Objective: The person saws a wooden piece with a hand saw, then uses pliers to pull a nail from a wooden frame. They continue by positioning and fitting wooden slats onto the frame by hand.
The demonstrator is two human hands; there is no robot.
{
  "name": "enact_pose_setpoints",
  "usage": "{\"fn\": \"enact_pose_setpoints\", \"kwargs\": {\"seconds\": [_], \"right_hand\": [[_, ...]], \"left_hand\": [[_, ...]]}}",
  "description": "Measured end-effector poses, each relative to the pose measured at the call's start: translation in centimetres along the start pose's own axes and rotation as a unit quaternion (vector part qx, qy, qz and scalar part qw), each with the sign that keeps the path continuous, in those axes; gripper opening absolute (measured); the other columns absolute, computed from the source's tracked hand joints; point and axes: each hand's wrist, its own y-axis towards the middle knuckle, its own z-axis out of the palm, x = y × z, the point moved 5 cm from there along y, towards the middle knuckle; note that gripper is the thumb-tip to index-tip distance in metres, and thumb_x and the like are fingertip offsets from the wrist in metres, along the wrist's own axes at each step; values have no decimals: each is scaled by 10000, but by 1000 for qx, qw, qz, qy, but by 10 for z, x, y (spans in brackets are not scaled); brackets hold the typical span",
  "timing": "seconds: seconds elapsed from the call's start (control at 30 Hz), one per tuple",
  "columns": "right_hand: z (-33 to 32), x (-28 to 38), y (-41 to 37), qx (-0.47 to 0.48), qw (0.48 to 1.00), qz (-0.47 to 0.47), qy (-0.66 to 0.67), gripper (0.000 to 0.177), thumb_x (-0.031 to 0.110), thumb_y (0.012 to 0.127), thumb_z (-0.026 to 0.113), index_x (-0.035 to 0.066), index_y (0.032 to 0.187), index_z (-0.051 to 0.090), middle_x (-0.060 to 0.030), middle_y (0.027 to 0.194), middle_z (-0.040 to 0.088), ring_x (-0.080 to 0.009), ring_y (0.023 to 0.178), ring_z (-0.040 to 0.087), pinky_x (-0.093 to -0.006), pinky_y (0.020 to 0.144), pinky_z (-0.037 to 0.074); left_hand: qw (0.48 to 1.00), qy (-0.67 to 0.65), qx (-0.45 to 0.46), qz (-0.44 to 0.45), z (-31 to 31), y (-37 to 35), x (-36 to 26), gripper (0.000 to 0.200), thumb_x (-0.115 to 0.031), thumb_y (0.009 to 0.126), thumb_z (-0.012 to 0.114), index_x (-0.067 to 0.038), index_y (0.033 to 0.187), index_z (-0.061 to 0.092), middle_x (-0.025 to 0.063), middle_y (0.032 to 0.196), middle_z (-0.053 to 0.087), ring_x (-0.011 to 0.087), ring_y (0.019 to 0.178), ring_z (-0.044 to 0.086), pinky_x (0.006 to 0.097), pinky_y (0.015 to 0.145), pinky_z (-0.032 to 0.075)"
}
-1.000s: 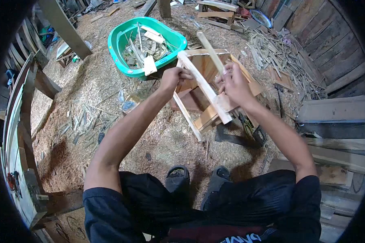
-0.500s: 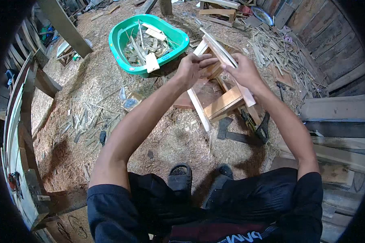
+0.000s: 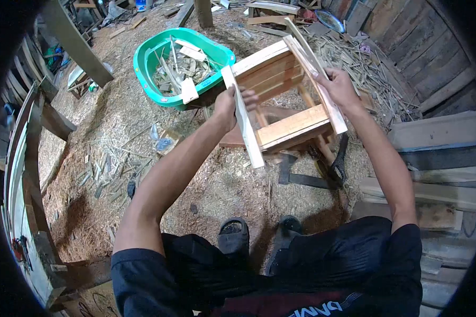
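A boxy wooden frame (image 3: 293,122), with two long side rails and boards across, is tilted in front of me. My left hand (image 3: 228,109) is closed round its left rail (image 3: 243,124), thumb outside and slightly blurred fingers on the inner side. At the right rail (image 3: 331,111), my right hand (image 3: 339,91) grips a thin wooden strip (image 3: 300,43) that runs along the rail's outer side and sticks out past its far end. Whether the right fingers also grip the rail is hidden. Under the frame, a hatchet-like tool (image 3: 307,179) with a dark head lies on the floor.
A green plastic tub (image 3: 143,74) of wood scraps stands ahead to the left. Loose offcuts (image 3: 373,74) lie along the plank wall (image 3: 433,53). Stacked boards (image 3: 439,195) are close on my right, a timber post (image 3: 84,42) at left. Shavings cover the floor (image 3: 211,190).
The frame has turned and tipped, so its inside and cross boards now show. My left hand has gone from spread fingers over the frame to its left rail. The strip has moved with my right hand.
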Motion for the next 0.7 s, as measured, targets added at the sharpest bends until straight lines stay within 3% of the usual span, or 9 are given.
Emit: {"fn": "enact_pose_setpoints", "kwargs": {"seconds": [0.03, 0.13, 0.2, 0.23, 0.33, 0.47, 0.57, 0.67, 0.7], "right_hand": [[-4, -4, -8, -8, 999, 38, -9, 364, 247, 931, 660, -61, 1126, 656, -52, 812, 673, -88, 693, 598, -267, 615, 486], [-4, -28, -25, -37, 992, 103, -66, 325, 279, 983, 574, -24, 1054, 667, -17, 717, 618, -90, 624, 576, -287, 557, 466], [3, -61, -31, -68, 994, 72, -41, 317, 268, 991, 549, -27, 1018, 662, -34, 740, 633, -113, 652, 582, -295, 600, 470], [4, -68, -31, -64, 990, 42, -117, 330, 258, 1006, 506, -47, 1028, 633, -59, 801, 643, -141, 725, 589, -311, 673, 478], [4, -60, -40, -166, 958, -38, -230, 399, 309, 1013, 446, -62, 930, 565, -157, 745, 591, -250, 722, 596, -449, 696, 446], [18, -18, -30, -105, 994, 11, 5, 342, 293, 1027, 416, 9, 919, 573, -101, 714, 566, -189, 688, 575, -389, 672, 470], [74, 5, -40, 20, 997, -3, -76, 258, 237, 956, 592, 8, 1069, 555, -78, 898, 575, -182, 779, 593, -319, 697, 489], [92, 14, -48, -60, 918, -246, -306, 382, 200, 899, 656, -7, 1179, 496, -164, 1054, 526, -282, 842, 602, -392, 732, 502], [94, 6, -43, -20, 945, -197, -260, 453, 152, 874, 657, -6, 1247, 453, -217, 1143, 463, -387, 905, 586, -460, 772, 497]], "left_hand": [[998, -50, -30, 6, 12, -3, -11, 425, -328, 1063, 221, 20, 1089, 463, 118, 826, 574, 202, 637, 553, 325, 591, 507], [993, 66, 50, 85, 8, 10, -18, 407, -322, 1061, 248, 16, 1051, 474, 90, 759, 548, 181, 608, 545, 316, 542, 485], [988, 109, 35, 100, 1, 10, -9, 398, -341, 1054, 284, -4, 1032, 492, 75, 745, 550, 169, 555, 538, 307, 494, 476], [987, 128, 22, 96, -2, 4, -3, 400, -351, 1052, 292, -8, 1030, 496, 69, 735, 548, 164, 533, 529, 303, 474, 467], [987, 124, 14, 102, -6, 2, 12, 391, -379, 1043, 337, -26, 1032, 506, 53, 707, 551, 144, 485, 512, 287, 431, 449], [986, 127, 13, 104, -6, 1, 8, 366, -369, 1037, 361, -35, 1037, 511, 50, 712, 558, 139, 505, 520, 277, 449, 452], [986, 126, 22, 103, -7, 7, 13, 383, -378, 1040, 347, -30, 1038, 508, 52, 705, 562, 140, 502, 528, 279, 448, 459], [983, 142, 23, 110, -7, 6, 8, 400, -381, 1045, 326, -21, 1038, 501, 60, 698, 570, 143, 494, 539, 283, 444, 469], [982, 149, 23, 112, -7, 5, 8, 397, -374, 1045, 319, -20, 1040, 501, 62, 698, 570, 144, 495, 540, 284, 444, 469]]}}
